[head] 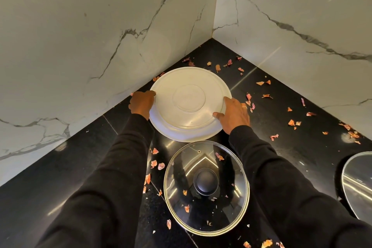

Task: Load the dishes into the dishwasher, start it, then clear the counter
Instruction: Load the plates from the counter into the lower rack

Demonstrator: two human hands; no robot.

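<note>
A large round metal plate [189, 104] lies upside down on the black counter [70, 167], in the corner where two marble walls meet. My left hand [142, 102] grips its left rim with curled fingers. My right hand [234, 113] holds the right rim, thumb on top of the plate. Just in front of the plate a glass lid [206, 187] with a black knob and a steel rim lies flat on the counter.
Onion peels [291, 122] are scattered over the counter around the plate and lid, some on the lid itself. A second steel-rimmed lid [358, 183] shows at the right edge. White marble walls [90, 36] close off the back and left.
</note>
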